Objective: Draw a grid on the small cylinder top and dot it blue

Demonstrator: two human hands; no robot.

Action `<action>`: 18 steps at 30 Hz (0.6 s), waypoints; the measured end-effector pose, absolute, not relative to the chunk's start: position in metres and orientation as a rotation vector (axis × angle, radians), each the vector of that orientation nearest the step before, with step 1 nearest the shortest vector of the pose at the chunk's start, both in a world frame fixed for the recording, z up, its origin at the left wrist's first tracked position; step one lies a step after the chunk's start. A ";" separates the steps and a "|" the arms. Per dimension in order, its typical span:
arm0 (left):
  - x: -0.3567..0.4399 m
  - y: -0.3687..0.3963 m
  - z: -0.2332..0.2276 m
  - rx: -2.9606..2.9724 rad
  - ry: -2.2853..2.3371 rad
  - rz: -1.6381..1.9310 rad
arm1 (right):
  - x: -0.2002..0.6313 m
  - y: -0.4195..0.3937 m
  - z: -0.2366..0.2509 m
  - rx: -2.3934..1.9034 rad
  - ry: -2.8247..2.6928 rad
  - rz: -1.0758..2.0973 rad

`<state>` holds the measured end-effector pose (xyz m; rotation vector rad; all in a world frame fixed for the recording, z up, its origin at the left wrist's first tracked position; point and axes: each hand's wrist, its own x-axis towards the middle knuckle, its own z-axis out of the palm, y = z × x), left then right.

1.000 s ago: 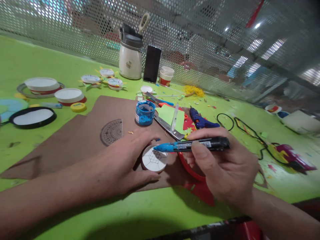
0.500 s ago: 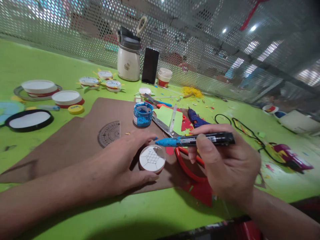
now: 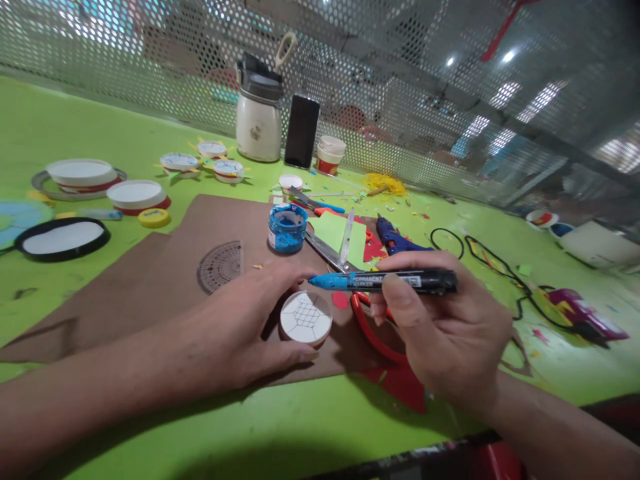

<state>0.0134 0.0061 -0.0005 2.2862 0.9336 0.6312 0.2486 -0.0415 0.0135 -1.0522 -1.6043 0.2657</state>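
Blue coats the front of a permanent marker (image 3: 360,282) gripped in the fingers of the right hand (image 3: 450,327), its tip at twelve o'clock of a line-patterned white disc (image 3: 306,320). The left hand (image 3: 245,317) curves around the disc from nine o'clock; whether those fingers grip it, I cannot tell. At ten o'clock lies a protractor (image 3: 220,268).

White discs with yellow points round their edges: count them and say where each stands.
3, grouped left of the bottle: a left disc, a rear disc and a front-right disc. Any behind the bottle would be hidden.
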 end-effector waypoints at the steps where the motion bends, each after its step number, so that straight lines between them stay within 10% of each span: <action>1: 0.013 0.006 0.000 2.283 0.930 0.636 | 0.249 -0.042 0.013 -1.058 -1.620 0.275; 18: 0.015 0.006 0.001 2.228 1.025 0.523 | 0.245 -0.041 0.027 -1.032 -1.536 0.287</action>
